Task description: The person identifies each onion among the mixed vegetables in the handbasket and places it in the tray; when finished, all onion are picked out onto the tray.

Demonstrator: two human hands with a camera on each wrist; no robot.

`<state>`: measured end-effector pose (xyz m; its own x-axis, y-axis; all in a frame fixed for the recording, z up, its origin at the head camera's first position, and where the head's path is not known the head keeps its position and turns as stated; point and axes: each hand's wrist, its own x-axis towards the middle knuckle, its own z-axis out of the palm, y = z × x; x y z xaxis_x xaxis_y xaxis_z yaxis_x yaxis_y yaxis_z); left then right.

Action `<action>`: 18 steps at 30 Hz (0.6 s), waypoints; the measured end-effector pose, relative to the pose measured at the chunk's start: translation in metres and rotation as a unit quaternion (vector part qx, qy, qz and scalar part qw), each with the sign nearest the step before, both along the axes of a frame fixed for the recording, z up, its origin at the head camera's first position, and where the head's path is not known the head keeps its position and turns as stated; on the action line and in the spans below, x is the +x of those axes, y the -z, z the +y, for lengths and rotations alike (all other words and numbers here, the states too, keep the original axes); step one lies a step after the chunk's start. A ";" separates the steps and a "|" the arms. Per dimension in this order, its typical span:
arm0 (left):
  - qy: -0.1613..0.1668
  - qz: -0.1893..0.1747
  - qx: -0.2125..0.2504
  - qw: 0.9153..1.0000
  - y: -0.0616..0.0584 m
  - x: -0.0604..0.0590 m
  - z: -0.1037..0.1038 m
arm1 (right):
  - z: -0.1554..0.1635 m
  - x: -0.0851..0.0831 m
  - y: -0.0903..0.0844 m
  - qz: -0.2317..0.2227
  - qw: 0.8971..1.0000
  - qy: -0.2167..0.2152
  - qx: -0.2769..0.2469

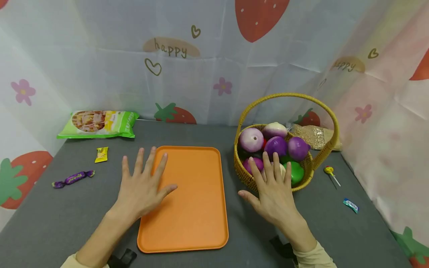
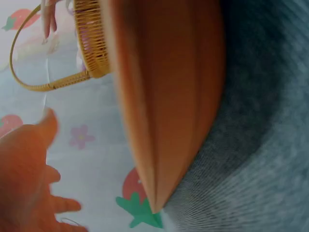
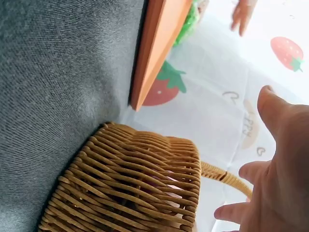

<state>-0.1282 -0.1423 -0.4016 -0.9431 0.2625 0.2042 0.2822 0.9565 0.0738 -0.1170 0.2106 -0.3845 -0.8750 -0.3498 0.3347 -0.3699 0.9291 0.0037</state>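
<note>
My left hand (image 1: 140, 190) hovers with spread fingers above the left edge of an orange tray (image 1: 191, 201), holding nothing. The right hand (image 1: 275, 195), also spread and holding nothing, is over the near side of a yellow wicker basket (image 1: 242, 175); its fingertips overlap the contents in the head view. Inside the basket lie several purple and whitish onion-like vegetables (image 1: 251, 140) and a green rounded thing (image 1: 296, 173), partly hidden by the fingers. In the right wrist view the basket's woven side (image 3: 130, 179) stands beside the hand.
A green snack bag (image 1: 100, 124) lies at the back left, with a yellow wrapped candy (image 1: 101, 154) and a purple wrapped candy (image 1: 74, 178) before it. Right of the basket are a lollipop (image 1: 330, 172) and a small blue packet (image 1: 350, 205). Behind it lies a bag of grain (image 1: 315, 136).
</note>
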 end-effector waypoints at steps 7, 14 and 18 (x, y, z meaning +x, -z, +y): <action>0.001 -0.023 0.242 0.970 0.002 -0.012 -0.009 | 0.003 -0.003 -0.008 0.029 0.999 0.011 -0.018; 0.024 -0.140 0.516 0.845 0.010 -0.027 -0.034 | 0.011 -0.007 -0.018 0.078 0.994 0.005 -0.081; 0.019 -0.168 0.539 0.825 0.018 -0.034 -0.042 | 0.022 -0.009 -0.024 0.095 0.990 -0.002 -0.104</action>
